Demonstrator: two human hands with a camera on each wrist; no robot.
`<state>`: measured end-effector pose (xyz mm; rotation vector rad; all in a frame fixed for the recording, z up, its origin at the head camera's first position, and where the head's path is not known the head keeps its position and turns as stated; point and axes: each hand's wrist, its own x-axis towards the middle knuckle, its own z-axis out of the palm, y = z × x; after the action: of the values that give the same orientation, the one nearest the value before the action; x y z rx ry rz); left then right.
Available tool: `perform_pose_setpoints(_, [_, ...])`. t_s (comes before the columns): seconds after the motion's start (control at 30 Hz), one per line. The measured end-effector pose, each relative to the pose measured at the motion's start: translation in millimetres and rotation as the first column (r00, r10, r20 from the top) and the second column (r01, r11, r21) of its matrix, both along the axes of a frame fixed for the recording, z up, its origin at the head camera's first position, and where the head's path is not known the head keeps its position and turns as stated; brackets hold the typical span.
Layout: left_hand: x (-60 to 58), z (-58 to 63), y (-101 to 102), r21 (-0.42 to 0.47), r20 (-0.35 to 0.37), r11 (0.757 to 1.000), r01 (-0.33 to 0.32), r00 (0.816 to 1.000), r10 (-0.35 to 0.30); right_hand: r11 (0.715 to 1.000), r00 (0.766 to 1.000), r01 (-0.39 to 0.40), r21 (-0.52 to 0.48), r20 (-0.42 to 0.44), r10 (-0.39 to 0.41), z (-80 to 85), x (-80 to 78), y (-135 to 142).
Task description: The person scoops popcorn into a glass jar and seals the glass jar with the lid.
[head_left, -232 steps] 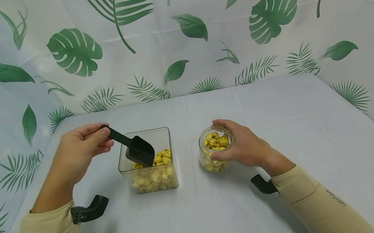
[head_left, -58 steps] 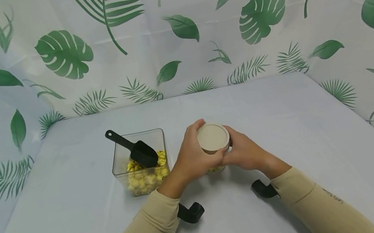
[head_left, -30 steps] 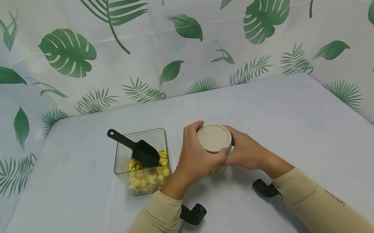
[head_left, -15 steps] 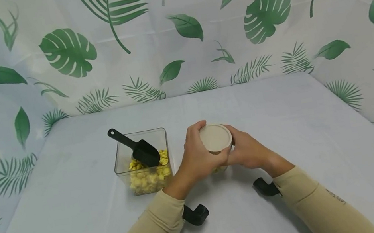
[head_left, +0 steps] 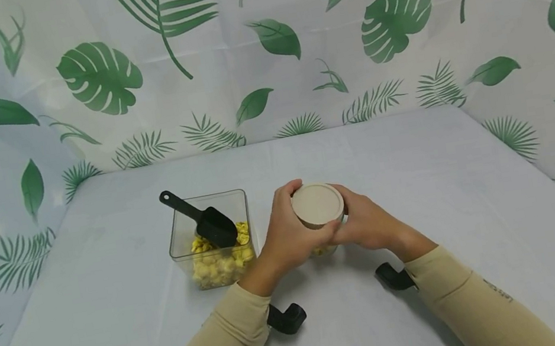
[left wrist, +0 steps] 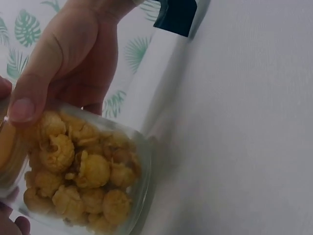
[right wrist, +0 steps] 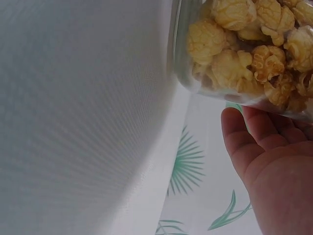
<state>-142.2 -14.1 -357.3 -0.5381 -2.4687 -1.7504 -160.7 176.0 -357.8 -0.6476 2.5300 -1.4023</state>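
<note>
A glass jar (left wrist: 88, 171) full of golden popcorn stands upright on the table, topped by a pale beige lid (head_left: 317, 204). My left hand (head_left: 289, 234) grips the lid, its thumb at the front and fingers behind. In the left wrist view that thumb lies at the lid's lower edge by the jar's neck. My right hand (head_left: 368, 222) holds the jar from the right, fingers curving round its far side in the right wrist view. Between them the hands hide most of the jar in the head view. Whether the lid sits fully down cannot be told.
Left of the jar stands a clear square box (head_left: 231, 207) partly filled with popcorn (head_left: 244, 235). A black scoop (head_left: 215, 227) leans in it, its handle over the back left corner. The white table (head_left: 109, 270) meets a leaf-print cloth (head_left: 217, 56) behind.
Earliest, my left hand held the scoop over the box and the jar was open. Since then the scoop was left in the box and the lid came onto the jar. Lately the hands shift only slightly.
</note>
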Motion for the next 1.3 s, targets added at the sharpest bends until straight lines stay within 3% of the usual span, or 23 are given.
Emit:
perform_pose_setpoints(0.17, [-0.9, 0.2, -2, 0.004, 0.033, 0.999, 0.048, 0.998, -0.048, 1.000, 1.000, -0.017, -0.009, -0.009, 0.017, -0.8, -1.4, 1])
perform_pose_setpoints(0.43, [0.1, 0.2, 6, -0.047, -0.047, 0.995, -0.090, 0.995, 0.088, 1.000, 1.000, 0.001, -0.003, -0.030, -0.001, -1.0, -1.5, 0])
perform_pose_setpoints(0.63, [-1.1, 3.4, 0, -0.031, -0.025, 1.000, 0.000, 1.000, -0.001, 1.000, 1.000, 0.016, 0.022, -0.027, -0.015, 1.3, -2.7, -1])
perform_pose_setpoints(0.7, [-0.9, 1.7, 0, -0.023, -0.020, 1.000, 0.003, 1.000, -0.003, 1.000, 1.000, 0.009, 0.012, -0.023, -0.009, 0.7, -3.4, 0])
perform_pose_setpoints(0.9, [2.9, -4.0, 10, -0.012, -0.079, 0.990, -0.139, 0.987, 0.138, 1.000, 0.999, 0.014, 0.015, -0.033, -0.013, -2.3, -3.0, 0])
perform_pose_setpoints(0.97, [3.3, -2.1, 11, -0.027, -0.087, 0.988, -0.155, 0.985, 0.152, 1.000, 0.999, 0.026, 0.018, -0.032, -0.025, -1.5, -2.7, -2])
perform_pose_setpoints(1.13, [0.5, 3.6, 5, -0.063, -0.055, 0.995, -0.073, 0.996, 0.070, 0.999, 0.999, 0.029, 0.020, -0.027, -0.029, 0.0, -3.4, -2])
perform_pose_setpoints(1.3, [-0.8, 2.5, 1, -0.035, 0.003, 0.999, 0.006, 1.000, -0.006, 1.000, 1.000, 0.002, 0.004, -0.006, -0.002, -0.9, -4.5, 2])
